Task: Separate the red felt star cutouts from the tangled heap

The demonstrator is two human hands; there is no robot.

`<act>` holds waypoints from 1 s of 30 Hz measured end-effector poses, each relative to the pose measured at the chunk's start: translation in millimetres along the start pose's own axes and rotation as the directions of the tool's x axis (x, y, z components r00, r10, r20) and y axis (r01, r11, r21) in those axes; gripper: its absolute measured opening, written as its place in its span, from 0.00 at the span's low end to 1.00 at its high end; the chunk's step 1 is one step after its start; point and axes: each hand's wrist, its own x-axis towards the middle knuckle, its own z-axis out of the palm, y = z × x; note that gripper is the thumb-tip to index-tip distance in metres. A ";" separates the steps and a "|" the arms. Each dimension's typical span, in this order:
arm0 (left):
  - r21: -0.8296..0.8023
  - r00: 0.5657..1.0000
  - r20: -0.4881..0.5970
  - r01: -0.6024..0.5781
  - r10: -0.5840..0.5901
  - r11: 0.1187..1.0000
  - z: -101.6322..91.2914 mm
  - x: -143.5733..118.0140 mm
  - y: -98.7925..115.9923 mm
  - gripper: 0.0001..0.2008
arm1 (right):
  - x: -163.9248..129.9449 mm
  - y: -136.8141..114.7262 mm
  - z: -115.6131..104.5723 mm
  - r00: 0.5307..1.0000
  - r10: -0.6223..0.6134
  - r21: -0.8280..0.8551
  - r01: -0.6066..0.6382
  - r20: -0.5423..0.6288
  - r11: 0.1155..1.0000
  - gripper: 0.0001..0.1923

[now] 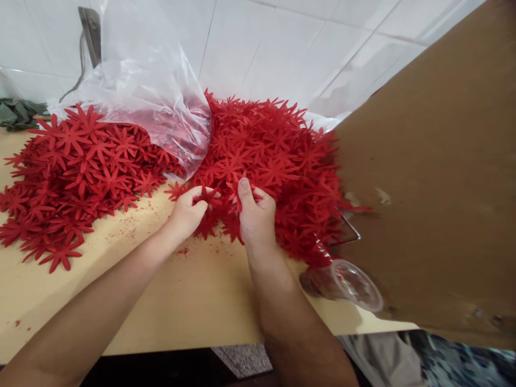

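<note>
My left hand [191,210] is closed in a pinch on a red flower cutout [209,196] with narrow petals. Close beside it, my right hand [257,212] grips another red flower cutout [238,194], its thumb pointing up and pressed on the piece. Both hands are at the front edge of a large heap of red flower cutouts [266,142]. A second pile of the same cutouts [92,166] spreads over the table to the left. Partly covering that pile is a clear plastic bag [161,91]. The fingertips of each hand are partly hidden by the petals.
A tall brown board [435,177] stands on the right. Next to it a clear plastic cup [355,285] lies on its side near the front edge of the table [193,306]. Dark green pieces [20,114] sit at the far left, before a white tiled wall [258,48].
</note>
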 end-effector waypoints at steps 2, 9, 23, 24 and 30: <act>-0.065 1.000 0.016 -0.002 0.003 0.998 0.2 -2.0 2.5 0.06 | -2.9 -1.5 2.0 0.999 0.003 0.009 -0.004 0.047 1.000 0.23; -0.066 0.998 -0.014 -0.055 0.054 0.996 0.0 -1.5 0.6 0.06 | -7.4 -4.9 4.3 0.976 -0.022 -0.043 0.032 0.218 0.999 0.26; -0.211 0.953 -0.303 -0.050 -0.017 0.976 -22.7 12.9 6.7 0.04 | 7.6 -2.0 -9.7 0.954 0.030 0.007 -0.033 0.297 0.999 0.11; -0.215 0.944 -0.328 -0.053 -0.021 0.975 -25.2 13.8 8.6 0.04 | 8.8 -0.8 -10.4 0.960 0.034 0.013 -0.039 0.278 0.999 0.12; -0.230 0.975 -0.221 -0.028 -0.024 0.973 -23.2 13.2 5.9 0.07 | 11.2 2.6 -10.6 0.973 0.025 0.040 -0.035 0.230 0.999 0.11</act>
